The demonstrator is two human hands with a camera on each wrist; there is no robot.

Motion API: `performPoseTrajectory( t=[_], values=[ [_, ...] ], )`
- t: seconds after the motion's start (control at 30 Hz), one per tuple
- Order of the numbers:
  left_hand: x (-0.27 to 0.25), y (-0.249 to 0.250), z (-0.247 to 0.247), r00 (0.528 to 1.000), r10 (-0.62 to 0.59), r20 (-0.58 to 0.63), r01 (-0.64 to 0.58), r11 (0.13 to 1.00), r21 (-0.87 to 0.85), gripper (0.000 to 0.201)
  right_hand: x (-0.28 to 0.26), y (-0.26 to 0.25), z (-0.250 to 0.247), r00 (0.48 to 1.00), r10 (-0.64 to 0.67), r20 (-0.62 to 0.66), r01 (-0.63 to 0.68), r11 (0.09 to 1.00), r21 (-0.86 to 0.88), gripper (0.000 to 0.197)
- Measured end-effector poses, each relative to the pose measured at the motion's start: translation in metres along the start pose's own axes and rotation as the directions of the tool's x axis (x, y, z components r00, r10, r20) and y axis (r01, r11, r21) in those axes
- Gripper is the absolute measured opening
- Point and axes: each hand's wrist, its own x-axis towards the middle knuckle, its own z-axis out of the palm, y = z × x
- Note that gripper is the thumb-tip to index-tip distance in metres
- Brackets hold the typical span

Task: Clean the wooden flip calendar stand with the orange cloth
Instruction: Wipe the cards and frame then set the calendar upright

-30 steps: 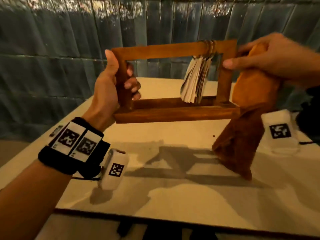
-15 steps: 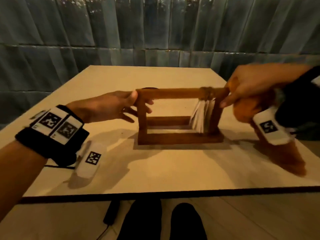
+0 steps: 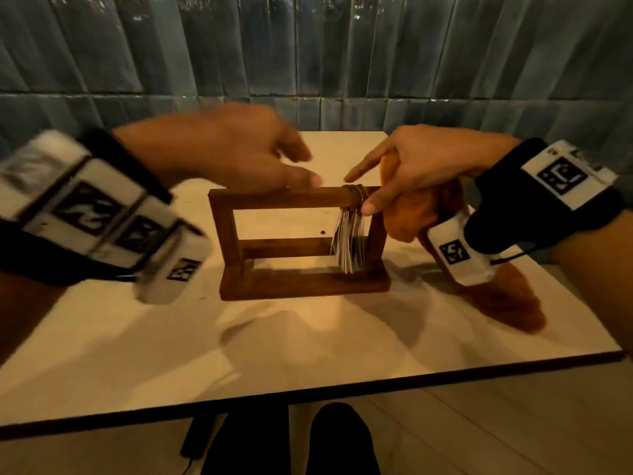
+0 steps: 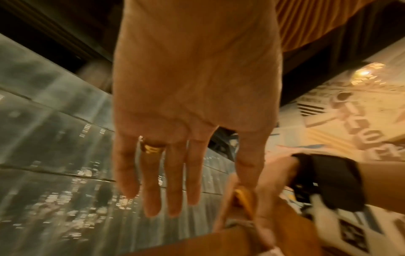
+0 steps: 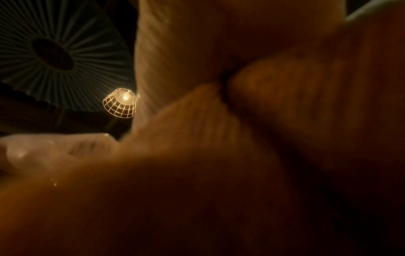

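The wooden flip calendar stand [image 3: 301,279] stands upright on the table [image 3: 308,344], its white cards [image 3: 347,241] hanging from rings at the right end of the top bar. My left hand [image 3: 308,168] hovers blurred just over the top bar, fingers straight and holding nothing; the left wrist view shows the same spread fingers [image 4: 173,181]. My right hand [image 3: 359,193] grips the orange cloth [image 3: 421,214] at the stand's right end, thumb against the rings, index finger stretched out. The cloth's tail [image 3: 507,303] trails onto the table. The right wrist view is filled by blurred cloth [image 5: 219,173].
A grey-blue tiled wall [image 3: 308,63] rises behind the table. The table's dark front edge [image 3: 342,385] runs below the stand, with my shoes [image 3: 291,443] and a black object [image 3: 197,437] on the floor beneath. A caged lamp [image 5: 120,104] hangs overhead.
The stand, held up in the air a second ago, now sits on the table. My left hand has let go of the left post and risen above the top bar. The right hand keeps the cloth.
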Motion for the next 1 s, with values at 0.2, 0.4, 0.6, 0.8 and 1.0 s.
performPoseTrajectory(
  t=[0.2,0.4,0.6,0.8,1.0],
  values=[
    [0.044,0.046,0.030,0.992,0.062,-0.106,-0.054,0.996,0.076,0.052,0.005,0.000,0.003,0.997,-0.075,-0.012,0.074,0.996,-0.057,0.024],
    [0.046,0.041,0.033,0.990,0.032,-0.135,-0.043,0.996,-0.078,0.049,0.004,0.003,0.005,0.996,-0.091,-0.023,0.090,0.995,-0.037,0.022],
    [0.042,0.034,0.036,0.995,-0.038,-0.095,0.015,0.972,-0.234,0.038,0.002,0.004,0.009,0.991,-0.114,-0.068,0.112,0.993,-0.034,0.029],
    [0.029,0.021,0.033,0.996,-0.065,-0.054,0.048,0.960,-0.276,0.031,0.000,0.005,0.011,0.991,-0.107,-0.079,0.107,0.994,-0.005,0.026],
    [0.004,-0.011,0.023,0.991,-0.135,-0.011,0.129,0.966,-0.226,0.032,-0.003,0.012,0.009,0.994,-0.086,-0.070,0.090,0.995,0.049,0.037]
  ],
)
